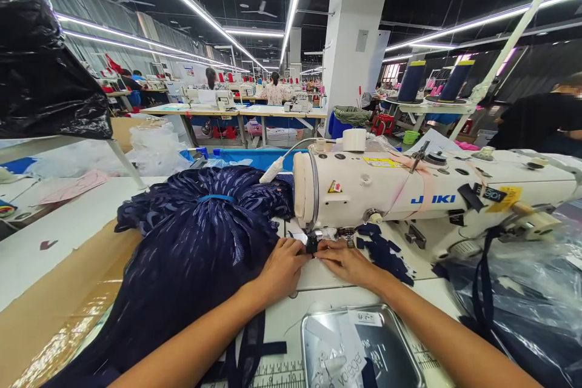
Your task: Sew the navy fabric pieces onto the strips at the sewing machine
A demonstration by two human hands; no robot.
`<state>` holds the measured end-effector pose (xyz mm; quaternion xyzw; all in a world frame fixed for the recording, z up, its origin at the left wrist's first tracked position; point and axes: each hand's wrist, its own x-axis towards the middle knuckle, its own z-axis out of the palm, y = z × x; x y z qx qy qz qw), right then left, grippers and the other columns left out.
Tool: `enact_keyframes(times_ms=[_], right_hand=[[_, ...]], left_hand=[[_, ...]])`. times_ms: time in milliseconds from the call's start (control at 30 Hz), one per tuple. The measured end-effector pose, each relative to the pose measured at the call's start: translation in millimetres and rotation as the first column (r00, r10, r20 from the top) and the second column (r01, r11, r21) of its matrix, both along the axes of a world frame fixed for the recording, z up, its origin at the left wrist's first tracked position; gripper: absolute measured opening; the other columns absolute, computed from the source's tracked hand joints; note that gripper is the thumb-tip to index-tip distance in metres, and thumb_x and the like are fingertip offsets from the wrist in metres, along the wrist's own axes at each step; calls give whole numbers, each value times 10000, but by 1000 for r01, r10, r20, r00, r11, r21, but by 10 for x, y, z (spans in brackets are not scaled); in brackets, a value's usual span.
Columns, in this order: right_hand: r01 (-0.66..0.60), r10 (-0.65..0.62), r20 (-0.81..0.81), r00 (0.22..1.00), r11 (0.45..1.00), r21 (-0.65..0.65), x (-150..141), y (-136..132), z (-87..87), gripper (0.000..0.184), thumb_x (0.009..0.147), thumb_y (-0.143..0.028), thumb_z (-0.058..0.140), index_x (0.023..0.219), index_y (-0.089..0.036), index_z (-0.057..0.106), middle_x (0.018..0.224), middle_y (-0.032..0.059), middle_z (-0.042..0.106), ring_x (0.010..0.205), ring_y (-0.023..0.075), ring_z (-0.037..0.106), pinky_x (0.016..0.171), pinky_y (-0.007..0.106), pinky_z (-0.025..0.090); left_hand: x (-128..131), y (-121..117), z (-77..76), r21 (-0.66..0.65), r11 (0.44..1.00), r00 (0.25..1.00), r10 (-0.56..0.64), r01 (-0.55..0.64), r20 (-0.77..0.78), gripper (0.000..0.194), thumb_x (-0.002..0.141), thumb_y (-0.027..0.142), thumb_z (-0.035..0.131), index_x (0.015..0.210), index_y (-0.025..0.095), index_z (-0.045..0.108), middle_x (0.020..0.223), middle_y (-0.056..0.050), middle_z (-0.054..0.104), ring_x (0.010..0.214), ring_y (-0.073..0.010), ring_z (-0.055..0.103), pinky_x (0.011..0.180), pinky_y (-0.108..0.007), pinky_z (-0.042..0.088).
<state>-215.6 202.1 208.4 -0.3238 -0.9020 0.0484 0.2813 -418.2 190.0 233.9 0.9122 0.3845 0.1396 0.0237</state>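
Observation:
My left hand [282, 265] is at the needle area of a white sewing machine [359, 188], its fingers bent and pressed together. Opposite it, my right hand [346, 262] has its thumb and fingers closed near the same spot. Between the fingertips, under the machine head, is a small dark patch; whatever the hands grip there is mostly hidden. A large navy fabric bundle [195, 260], gathered by a blue band [217, 198], lies beside my left hand and forearm. Several small navy fabric pieces [384, 251] lie to the right of my right hand.
A metal tray [409, 348] holding paper labels sits between my forearms. Clear plastic with dark material [522, 297] lies on the right. Cardboard [68, 309] borders the bundle, and a black plastic bag [45, 66] hangs upper left. Thread cones [410, 82] stand behind. A person [541, 115] is at far right.

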Motion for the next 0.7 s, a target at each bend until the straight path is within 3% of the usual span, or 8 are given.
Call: enact_keyframes(times_ms=[133,300,467,700], right_hand=[[0,-20,144,989,991,135,5,-35,13,269,871,-145,401,1016,-161,627,965,91,608,801,180,579,681,300,514],[-39,-24,206,978,954,297,-4,-57,9,259,858,-124,403,1040,-134,586,980,115,597,768,183,588,600,285,522],[-32,-22,171,985,951,307,-29,-64,-4,232,874,-156,389,989,-143,591,966,103,604,801,185,597,622,280,534],[-6,-51,164,985,945,327,-45,-71,18,216,862,-152,407,957,-144,600,942,97,612,771,190,597,605,292,533]], left_hand=[[-5,-25,-5,2,1000,999,-10,10,-36,388,743,7,477,1068,160,623,1056,-78,600,990,-227,501,874,-377,377],[-30,-100,-15,-41,999,992,-17,12,-123,370,780,68,488,1138,119,567,1239,-104,546,1176,-252,441,1038,-477,238],[-100,-64,-23,-63,997,981,-43,32,-188,465,749,106,571,1209,144,515,1308,-88,488,1253,-261,374,1073,-493,202],[-164,36,-33,-10,996,990,-86,86,-113,344,837,103,467,1154,183,571,1250,-55,546,1246,-245,393,1075,-480,228]])
